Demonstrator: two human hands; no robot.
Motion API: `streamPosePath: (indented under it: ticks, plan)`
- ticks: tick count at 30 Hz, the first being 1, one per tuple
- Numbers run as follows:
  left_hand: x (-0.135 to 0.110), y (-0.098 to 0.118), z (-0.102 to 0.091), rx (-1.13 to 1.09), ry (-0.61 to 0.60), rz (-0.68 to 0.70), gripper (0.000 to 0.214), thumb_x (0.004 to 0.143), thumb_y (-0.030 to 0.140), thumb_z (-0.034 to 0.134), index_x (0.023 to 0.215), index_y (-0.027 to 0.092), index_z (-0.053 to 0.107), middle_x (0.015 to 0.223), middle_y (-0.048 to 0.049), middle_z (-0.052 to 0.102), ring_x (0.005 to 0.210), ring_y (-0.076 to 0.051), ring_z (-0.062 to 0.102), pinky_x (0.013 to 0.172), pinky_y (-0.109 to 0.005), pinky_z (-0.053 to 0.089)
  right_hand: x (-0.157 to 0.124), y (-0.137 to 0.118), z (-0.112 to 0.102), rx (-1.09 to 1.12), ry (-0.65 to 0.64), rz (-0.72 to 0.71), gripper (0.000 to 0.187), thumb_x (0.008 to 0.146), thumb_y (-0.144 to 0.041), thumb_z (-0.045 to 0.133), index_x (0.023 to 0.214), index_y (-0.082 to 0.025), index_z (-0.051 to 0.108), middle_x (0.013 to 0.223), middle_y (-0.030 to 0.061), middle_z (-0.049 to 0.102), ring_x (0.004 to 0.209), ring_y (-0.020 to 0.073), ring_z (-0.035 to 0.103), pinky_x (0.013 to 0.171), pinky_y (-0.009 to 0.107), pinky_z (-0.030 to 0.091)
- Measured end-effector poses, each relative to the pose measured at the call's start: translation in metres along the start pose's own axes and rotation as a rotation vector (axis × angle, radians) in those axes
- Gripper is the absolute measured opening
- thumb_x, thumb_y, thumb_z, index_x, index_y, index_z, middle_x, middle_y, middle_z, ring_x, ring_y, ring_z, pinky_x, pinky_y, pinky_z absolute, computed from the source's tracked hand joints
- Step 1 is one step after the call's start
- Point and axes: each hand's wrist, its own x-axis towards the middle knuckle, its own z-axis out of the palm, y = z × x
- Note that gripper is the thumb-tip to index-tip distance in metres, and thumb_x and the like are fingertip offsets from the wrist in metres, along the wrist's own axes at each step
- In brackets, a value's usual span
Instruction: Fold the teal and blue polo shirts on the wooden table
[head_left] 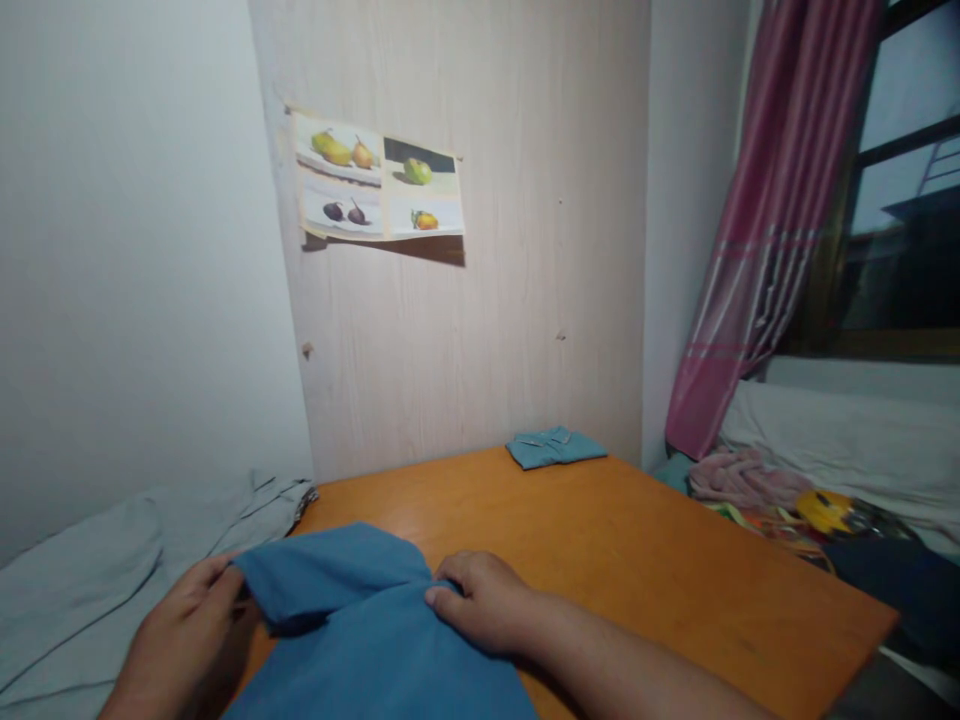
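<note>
A blue shirt (382, 650) lies across the near part of the orange tabletop, its lower part cut off by the bottom of the view. My left hand (180, 630) is closed on the open end of its short sleeve, which stretches out to the left. At the other end of that sleeve, my right hand (480, 600) pinches the fabric between thumb and fingers, where creases gather. Toward the back of the table rests a folded blue garment (555, 447), out of reach of both hands.
The orange table (637, 560) ends at a wood-grain wall panel (480, 360) with a fruit print (379, 180). Pale grey cloth (82, 570) lies at the left. On the right are a pink curtain (772, 230), a window and a pile with a pink cloth (750, 480).
</note>
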Motion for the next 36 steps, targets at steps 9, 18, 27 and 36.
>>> streamPosePath:
  ticks: [9,18,27,36]
  plan:
    - [-0.019,0.031,0.009,-0.580,-0.126,-0.126,0.038,0.071,0.047,0.074,0.091,0.018,0.060,0.068,0.0014,0.065,0.059,-0.015,0.057,0.055,-0.023,0.043,0.000,0.007,0.005,0.050,0.019,-0.021,0.027,0.095,-0.041,0.052,0.090,-0.020,0.069,0.092,0.0051,0.070,0.086,0.0191,0.063,0.073,0.027,0.042]
    - [-0.046,0.055,0.017,-0.530,-0.573,0.031,0.034,0.091,0.051,0.060,0.109,0.022,0.058,0.082,0.0005,0.063,0.073,-0.015,0.057,0.069,-0.026,0.044,-0.009,-0.019,-0.008,0.049,0.221,-0.151,0.039,0.090,-0.047,0.062,0.119,-0.022,0.066,0.100,0.0065,0.068,0.093,0.0216,0.060,0.080,0.032,0.042]
    - [-0.081,0.062,0.031,-0.400,-1.030,0.083,0.075,0.086,0.050,0.069,0.149,0.027,0.037,0.126,-0.0124,0.060,0.111,-0.026,0.059,0.096,-0.040,0.045,-0.011,-0.027,0.002,0.064,0.134,-0.298,0.023,0.090,-0.043,0.061,0.083,-0.021,0.066,0.079,0.0004,0.066,0.074,0.0154,0.058,0.068,0.026,0.038]
    - [-0.058,0.062,0.031,-0.397,-0.586,-0.042,0.056,0.081,0.053,0.069,0.125,0.018,0.061,0.121,-0.0141,0.067,0.100,-0.026,0.066,0.090,-0.037,0.050,-0.003,-0.012,-0.005,0.508,0.301,-0.074,0.021,0.096,-0.033,0.046,0.083,-0.021,0.057,0.073,-0.0006,0.061,0.068,0.0138,0.058,0.064,0.025,0.042]
